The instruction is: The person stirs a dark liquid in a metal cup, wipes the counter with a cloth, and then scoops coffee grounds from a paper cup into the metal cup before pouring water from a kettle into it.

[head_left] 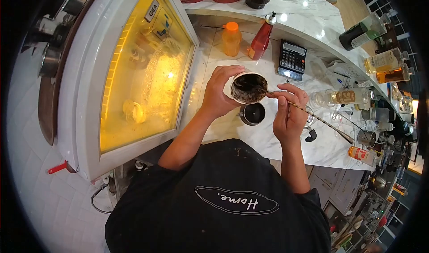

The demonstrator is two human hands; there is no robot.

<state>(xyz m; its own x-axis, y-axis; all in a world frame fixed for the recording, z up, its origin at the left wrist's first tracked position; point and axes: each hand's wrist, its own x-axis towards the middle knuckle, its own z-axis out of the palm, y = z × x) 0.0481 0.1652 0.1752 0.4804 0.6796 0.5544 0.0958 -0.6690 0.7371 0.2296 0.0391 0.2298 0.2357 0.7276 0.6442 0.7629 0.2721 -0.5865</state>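
My left hand is wrapped around a pale cup, tilted so that its inside faces me. Dark brown residue coats the cup's walls and bottom. Between the fingers of my right hand is a long twisted bar spoon; one end reaches into the cup, the other points down to the right. Just below the cup, a small dark metal pitcher stands on the marble counter, its inside black. The tip of the spoon inside the cup is hard to make out.
A glass-door fridge lit yellow stands at my left. Behind the cup are an orange bottle, a red pump bottle and a calculator. Glass bottles and an orange-labelled bottle line the right side of the counter.
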